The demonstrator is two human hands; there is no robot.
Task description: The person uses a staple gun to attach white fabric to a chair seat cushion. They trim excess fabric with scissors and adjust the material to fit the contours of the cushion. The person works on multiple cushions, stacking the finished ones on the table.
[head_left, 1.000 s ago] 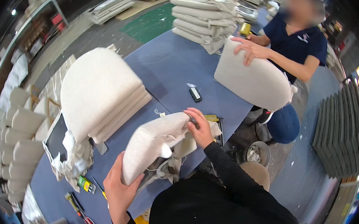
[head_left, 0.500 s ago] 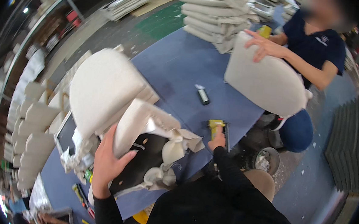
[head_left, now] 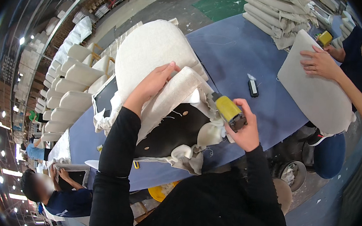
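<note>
A padded chair panel (head_left: 174, 127), with its black underside up and loose beige fabric around it, lies in front of me. My left hand (head_left: 154, 82) grips the panel's far fabric-covered edge, fingers curved over it; some fingertips are hidden. In my right hand (head_left: 247, 129) is a yellow staple gun (head_left: 228, 108), its nose pointing at the panel's right-hand edge. Whether the nose touches the fabric I cannot tell. A larger finished-looking beige cushion (head_left: 152, 50) lies just beyond my left hand.
On the blue table (head_left: 221, 47) lies a small black bottle (head_left: 253, 88). At right a co-worker holds a beige panel (head_left: 308, 85) and another yellow tool (head_left: 324, 38). Stacked covered panels (head_left: 275, 13) stand at the back. A waste bucket (head_left: 298, 177) is beside the table.
My right hand has lifted the staple gun off the table and brought it to the panel. My left hand has shifted along to the panel's far edge. The view has turned.
</note>
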